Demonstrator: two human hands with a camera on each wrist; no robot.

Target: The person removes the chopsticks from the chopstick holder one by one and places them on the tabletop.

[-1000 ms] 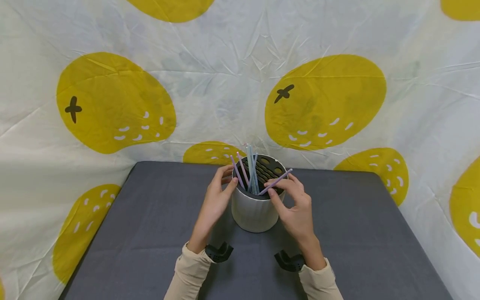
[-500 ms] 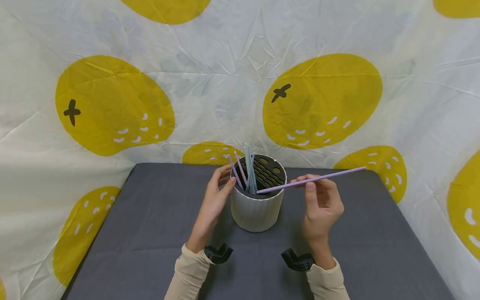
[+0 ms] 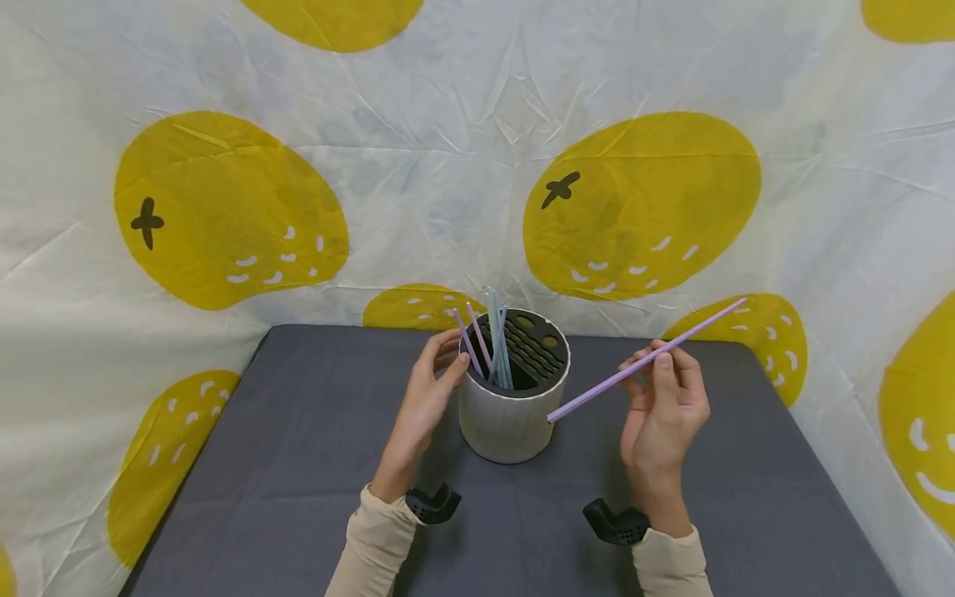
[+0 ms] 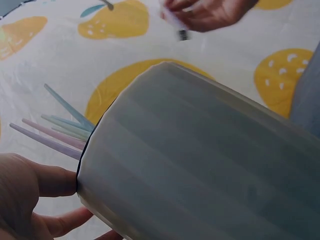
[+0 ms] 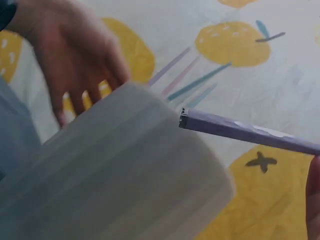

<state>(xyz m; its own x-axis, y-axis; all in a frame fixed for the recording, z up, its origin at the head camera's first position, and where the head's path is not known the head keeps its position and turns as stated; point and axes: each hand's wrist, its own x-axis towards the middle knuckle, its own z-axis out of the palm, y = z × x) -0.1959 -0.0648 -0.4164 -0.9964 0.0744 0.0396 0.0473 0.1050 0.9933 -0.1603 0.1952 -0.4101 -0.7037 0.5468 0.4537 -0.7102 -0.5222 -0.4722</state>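
Right of the pot (image 3: pixel 507 431), the purple stick (image 3: pixel 608 383) is pinched mid-length by the right grip (image 3: pixel 664 406), probably for balance; left grip (image 3: pixel 426 390) rests spread against the pot's left side, likely steadying it; other sticks (image 3: pixel 501 356) lean inside.

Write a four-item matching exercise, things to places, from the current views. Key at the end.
1. white ribbed cylindrical holder
2. thin purple stick outside that holder
3. thin pale-blue sticks
4. left hand

A. pinched by the right hand
B. touching the holder's outside
C. standing on the flat dark grey table
D. poking out of the slotted black top

Pairs: 1-C, 2-A, 3-D, 4-B
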